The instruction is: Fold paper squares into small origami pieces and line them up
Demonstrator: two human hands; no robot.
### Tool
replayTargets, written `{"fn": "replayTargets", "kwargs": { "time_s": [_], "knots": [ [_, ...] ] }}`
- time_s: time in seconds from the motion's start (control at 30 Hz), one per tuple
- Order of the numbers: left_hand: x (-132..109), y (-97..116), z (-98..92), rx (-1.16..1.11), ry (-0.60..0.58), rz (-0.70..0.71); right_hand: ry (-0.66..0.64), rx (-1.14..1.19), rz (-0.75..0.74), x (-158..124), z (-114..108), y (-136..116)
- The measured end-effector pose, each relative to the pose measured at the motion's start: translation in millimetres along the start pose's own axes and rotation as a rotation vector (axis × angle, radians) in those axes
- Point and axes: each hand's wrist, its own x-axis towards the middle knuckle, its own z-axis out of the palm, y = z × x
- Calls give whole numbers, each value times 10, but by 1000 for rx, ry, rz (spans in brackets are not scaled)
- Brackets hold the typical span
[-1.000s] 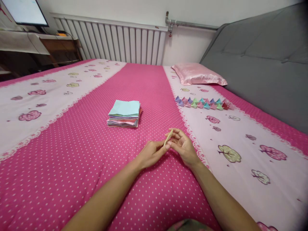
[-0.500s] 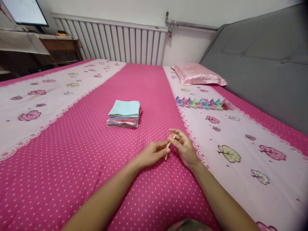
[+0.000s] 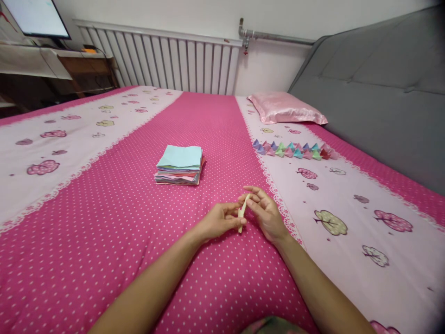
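Between my two hands is a narrow, pale yellow piece of folded paper [image 3: 242, 214], held slanting above the bedspread. My left hand [image 3: 219, 221] pinches its lower end between thumb and fingers. At its upper end, the thumb and fingers of my right hand [image 3: 264, 212] close on it. Beyond my left hand lies a stack of square coloured paper [image 3: 179, 157] with a light blue sheet on top. Two rows of small pointed folded paper pieces [image 3: 290, 150] in several colours stand to the right, past my right hand.
A pink dotted bedspread [image 3: 205, 120] with tree-print bands covers the bed. At the far right a pink pillow [image 3: 285, 107] rests by the grey headboard [image 3: 378, 88]. A radiator [image 3: 167, 58] lines the wall, and a monitor [image 3: 38, 18] stands on a desk at far left.
The yellow paper has turned slightly and shows a wider face, with its folds parted a little. My fingers have shifted slightly; the stack and the rows have not moved.
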Motion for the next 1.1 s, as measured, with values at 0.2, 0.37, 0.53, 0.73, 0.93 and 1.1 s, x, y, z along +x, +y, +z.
{"fn": "replayTargets", "kwargs": {
  "time_s": [0.2, 0.37, 0.53, 0.73, 0.93, 1.1],
  "knots": [
    [16, -25, -6, -1, 42, 5, -12, 49, -20, -1, -2, 11],
    [14, -26, -13, 37, 69, 11, -9, 38, -25, -2, 0, 10],
    [-2, -3, -9, 60, 40, 12, 5, 40, -32, 1, -5, 24],
    [-5, 13, -1, 73, 64, -4, 8, 36, -39, 2, -10, 30],
    [-2, 5, -5, 138, 75, -22, 27, 1, -47, 9, -12, 32],
    [-2, -2, -8, 178, 83, -17, 23, -13, -59, 9, -17, 40]
  ]
}}
